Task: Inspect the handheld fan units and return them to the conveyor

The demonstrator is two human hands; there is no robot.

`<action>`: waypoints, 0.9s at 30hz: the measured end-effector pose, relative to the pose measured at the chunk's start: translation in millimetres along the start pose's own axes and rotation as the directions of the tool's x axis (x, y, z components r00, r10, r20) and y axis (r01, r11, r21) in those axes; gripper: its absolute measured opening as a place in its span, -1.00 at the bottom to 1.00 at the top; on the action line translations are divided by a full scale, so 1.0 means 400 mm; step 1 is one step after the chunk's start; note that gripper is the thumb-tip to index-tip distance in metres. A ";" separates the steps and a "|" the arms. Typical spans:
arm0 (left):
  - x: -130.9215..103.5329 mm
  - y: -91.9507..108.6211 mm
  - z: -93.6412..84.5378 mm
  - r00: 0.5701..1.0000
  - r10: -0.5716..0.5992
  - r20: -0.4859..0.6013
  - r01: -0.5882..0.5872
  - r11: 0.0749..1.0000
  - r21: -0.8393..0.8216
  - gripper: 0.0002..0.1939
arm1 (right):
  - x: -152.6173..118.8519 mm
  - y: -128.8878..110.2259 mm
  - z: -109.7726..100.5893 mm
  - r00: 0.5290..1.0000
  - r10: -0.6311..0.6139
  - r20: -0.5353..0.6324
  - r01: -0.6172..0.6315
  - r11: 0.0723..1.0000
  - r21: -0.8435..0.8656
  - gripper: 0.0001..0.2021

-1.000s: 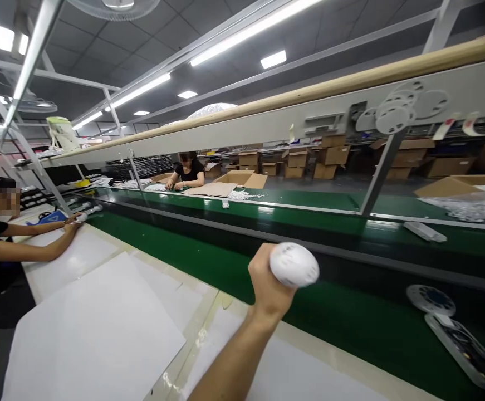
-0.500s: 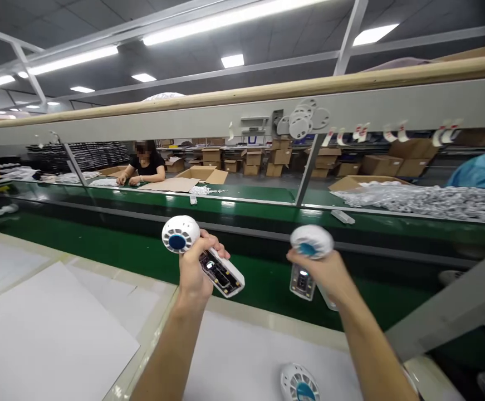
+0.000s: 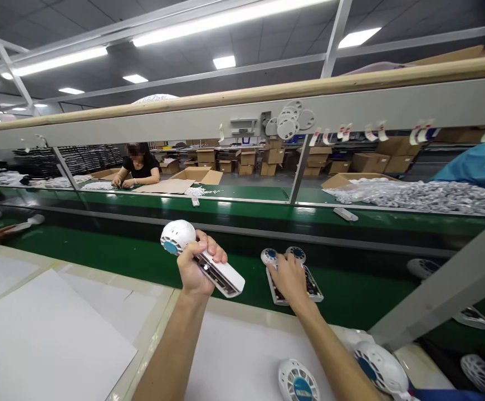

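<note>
Your left hand (image 3: 196, 267) holds one handheld fan (image 3: 202, 259) aloft, grip wrapped round its open handle, so the exposed circuit board faces you. Your right hand (image 3: 288, 278) lies flat across two more fans (image 3: 292, 273) lying side by side on the green conveyor belt (image 3: 121, 259), fingers spread, clasping nothing. White sheets (image 3: 50, 340) cover the bench; cardboard boxes (image 3: 246, 159) stack behind a co-worker (image 3: 137, 167).

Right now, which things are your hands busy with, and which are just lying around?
In hand:
left hand holds a handheld fan
right hand rests on two fans on the belt

Lying about:
white sheet
fan grilles
cardboard boxes
</note>
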State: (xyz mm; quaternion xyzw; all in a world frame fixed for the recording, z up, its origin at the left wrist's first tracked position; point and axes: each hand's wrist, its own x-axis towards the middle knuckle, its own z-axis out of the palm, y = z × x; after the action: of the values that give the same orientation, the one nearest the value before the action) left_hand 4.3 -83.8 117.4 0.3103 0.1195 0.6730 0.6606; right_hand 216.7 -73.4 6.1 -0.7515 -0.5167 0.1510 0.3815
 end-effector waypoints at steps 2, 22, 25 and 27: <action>0.000 -0.027 0.000 0.989 0.139 -0.045 -0.136 0.989 0.059 -0.87 | -0.039 -0.071 -0.001 0.993 -0.117 0.029 0.109 0.975 0.194 -0.61; -0.086 -0.231 0.002 0.980 0.148 0.133 -0.198 0.666 0.719 -0.62 | -0.064 -0.140 -0.046 0.999 0.053 0.010 -0.044 0.712 0.701 -0.49; -0.017 -0.214 -0.049 0.996 0.082 -0.022 -0.038 0.656 0.754 -0.58 | -0.038 -0.116 -0.081 0.998 -0.048 0.040 0.018 0.839 0.544 -0.61; 0.038 -0.201 -0.107 0.998 0.015 -0.068 0.045 0.602 0.797 -0.57 | -0.021 -0.091 -0.115 0.997 -0.073 0.039 0.052 0.918 0.394 -0.77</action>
State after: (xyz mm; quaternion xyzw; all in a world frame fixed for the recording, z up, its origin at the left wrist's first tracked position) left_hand 46.1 -50.4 42.0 0.5484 0.4318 0.5538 0.4540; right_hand 217.7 -93.6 62.0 -0.6385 -0.5097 0.2592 0.5152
